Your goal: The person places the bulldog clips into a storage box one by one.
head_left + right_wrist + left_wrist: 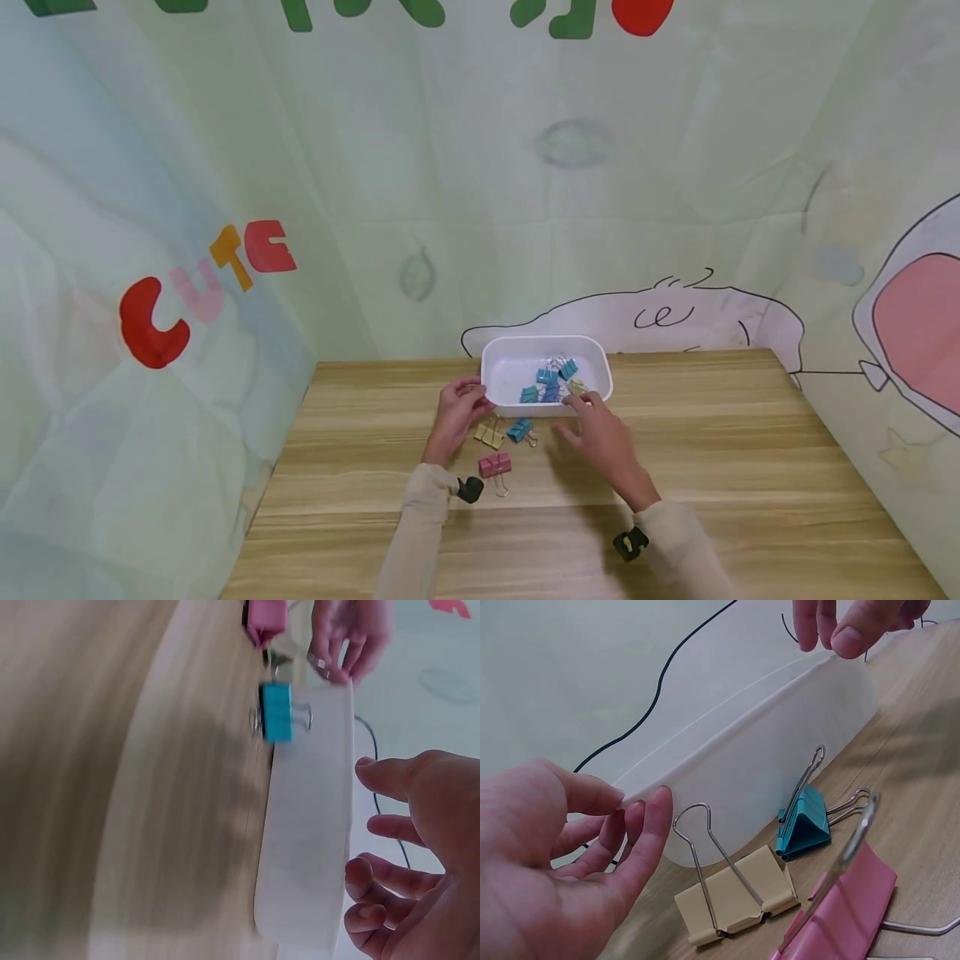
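My left hand [455, 412] pinches the near left corner of a white plastic tray [546, 411], thumb at the rim and fingers against the outer wall. Over the tray's near right rim is my right hand [607, 442], fingers spread and loosely bent, nothing visible between them. Inside the tray lie several binder clips: blue ones [529, 394] and a yellow-green one [577, 387]. Just in front of the tray sit a yellow binder clip [735, 896] and a teal one [277, 712]. A pink binder clip [494, 465] rests closer to me, beside my left wrist.
The wooden table [735, 467] backs onto a printed fabric curtain [480, 208], which also runs along both sides. The tray stands near the table's back edge. Small black wrist cameras [631, 544] are worn at both sleeves.
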Tool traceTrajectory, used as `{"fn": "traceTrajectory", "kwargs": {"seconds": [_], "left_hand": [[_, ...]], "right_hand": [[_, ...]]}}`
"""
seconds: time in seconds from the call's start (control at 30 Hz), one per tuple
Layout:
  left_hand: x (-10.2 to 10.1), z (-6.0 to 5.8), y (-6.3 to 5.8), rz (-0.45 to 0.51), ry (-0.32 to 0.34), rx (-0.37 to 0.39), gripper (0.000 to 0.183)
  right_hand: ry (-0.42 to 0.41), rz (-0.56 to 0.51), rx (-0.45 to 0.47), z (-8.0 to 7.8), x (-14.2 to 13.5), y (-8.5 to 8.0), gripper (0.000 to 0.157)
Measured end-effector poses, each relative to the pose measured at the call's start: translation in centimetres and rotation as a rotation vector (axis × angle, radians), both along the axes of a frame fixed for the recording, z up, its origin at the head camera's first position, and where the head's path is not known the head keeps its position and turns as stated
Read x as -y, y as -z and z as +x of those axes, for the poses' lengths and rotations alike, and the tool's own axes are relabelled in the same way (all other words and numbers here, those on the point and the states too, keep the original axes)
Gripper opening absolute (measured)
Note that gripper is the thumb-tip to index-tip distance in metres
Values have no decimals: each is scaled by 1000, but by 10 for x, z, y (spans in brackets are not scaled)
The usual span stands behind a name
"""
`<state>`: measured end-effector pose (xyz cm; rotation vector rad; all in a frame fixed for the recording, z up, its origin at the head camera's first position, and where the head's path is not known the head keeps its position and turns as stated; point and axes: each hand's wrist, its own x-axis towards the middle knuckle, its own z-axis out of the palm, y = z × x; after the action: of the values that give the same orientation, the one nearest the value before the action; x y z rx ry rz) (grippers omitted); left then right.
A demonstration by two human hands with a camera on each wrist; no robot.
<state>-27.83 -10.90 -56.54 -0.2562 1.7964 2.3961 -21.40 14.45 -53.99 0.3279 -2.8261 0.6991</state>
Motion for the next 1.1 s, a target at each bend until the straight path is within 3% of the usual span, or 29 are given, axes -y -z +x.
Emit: {"fn": "traceTrajectory", "kwargs": {"seconds": [0.33, 0.57, 0.83, 1.1], "left_hand": [[-2, -2, -1, 7, -11, -3, 37], [-3, -3, -2, 14, 0, 0, 37], [-3, 0, -2, 5, -13, 13, 36], [-1, 1, -2, 0, -28, 20, 36]], "right_hand": [[-152, 52, -75, 22, 35, 15, 42], [-242, 39, 34, 32, 60, 24, 44], [-271, 54, 124, 32, 77, 38, 40], [-280, 69, 105, 30, 84, 45, 37]]}}
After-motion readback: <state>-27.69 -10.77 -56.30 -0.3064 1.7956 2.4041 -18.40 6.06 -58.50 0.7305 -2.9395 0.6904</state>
